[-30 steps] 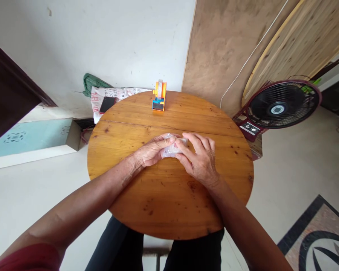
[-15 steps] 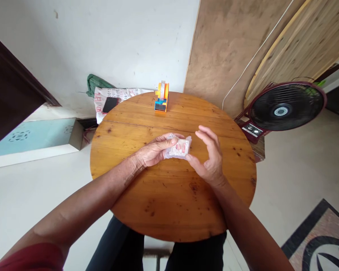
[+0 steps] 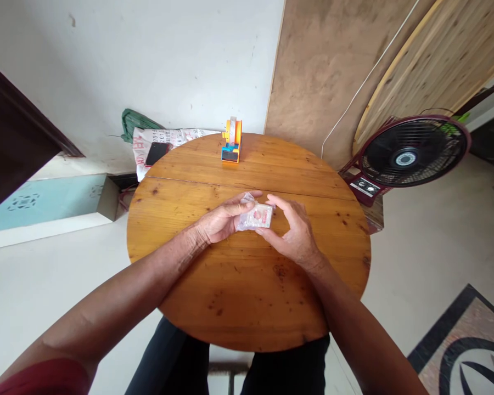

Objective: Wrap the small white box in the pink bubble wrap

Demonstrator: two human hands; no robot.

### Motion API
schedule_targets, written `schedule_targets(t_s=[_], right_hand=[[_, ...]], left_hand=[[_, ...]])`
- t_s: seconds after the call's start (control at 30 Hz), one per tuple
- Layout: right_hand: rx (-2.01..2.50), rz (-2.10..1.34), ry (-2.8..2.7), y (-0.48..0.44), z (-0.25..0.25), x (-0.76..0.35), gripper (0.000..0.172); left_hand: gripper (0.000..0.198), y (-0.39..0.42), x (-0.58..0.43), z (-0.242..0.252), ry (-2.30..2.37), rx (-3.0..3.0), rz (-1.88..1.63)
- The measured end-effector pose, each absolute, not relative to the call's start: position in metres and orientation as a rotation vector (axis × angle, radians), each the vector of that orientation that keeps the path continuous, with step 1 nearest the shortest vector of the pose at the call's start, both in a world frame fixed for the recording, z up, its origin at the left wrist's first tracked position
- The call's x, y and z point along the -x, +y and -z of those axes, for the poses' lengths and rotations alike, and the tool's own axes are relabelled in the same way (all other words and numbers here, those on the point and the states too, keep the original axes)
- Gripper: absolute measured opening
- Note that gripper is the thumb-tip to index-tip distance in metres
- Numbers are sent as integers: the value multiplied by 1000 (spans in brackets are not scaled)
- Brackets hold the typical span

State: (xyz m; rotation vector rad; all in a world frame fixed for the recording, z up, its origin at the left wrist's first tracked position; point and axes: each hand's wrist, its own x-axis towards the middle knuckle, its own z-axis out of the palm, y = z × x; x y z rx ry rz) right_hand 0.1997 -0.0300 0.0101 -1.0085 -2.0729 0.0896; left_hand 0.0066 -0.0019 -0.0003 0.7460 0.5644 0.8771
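Observation:
My left hand point(image 3: 223, 220) grips a small rectangular packet point(image 3: 260, 216) in clear wrap, with pinkish-red print on its face, the thumb lying over its left end. At the packet's right end is my right hand point(image 3: 293, 230), its thumb by the lower edge and its fingers by the upper right corner, spread apart in a C shape. Whether those fingertips press on the wrap is hard to tell. Both hands are above the round wooden table point(image 3: 247, 296).
An orange and blue tape dispenser point(image 3: 232, 141) stands at the table's far edge. Behind the left edge, a phone point(image 3: 157, 154) lies on a white printed sack point(image 3: 140, 147) beside a green bag point(image 3: 136, 125). A dark red fan point(image 3: 405, 158) is at the right.
My right hand has moved left and closed in around the packet's right end, its fingers less spread. The packet has turned slightly in my left hand. The view has shifted a little.

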Motion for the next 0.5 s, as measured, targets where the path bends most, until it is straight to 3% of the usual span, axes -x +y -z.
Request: schedule_targets(t_s=[0.27, 0.5], right_hand=[[1136, -171, -2141, -23, -1, -203, 54], [1270, -287, -2219, -20, -1, -208, 62]], left_hand=[[70, -2, -13, 5, 726, -854, -1003], [65, 0, -13, 9, 808, -1001, -1059]])
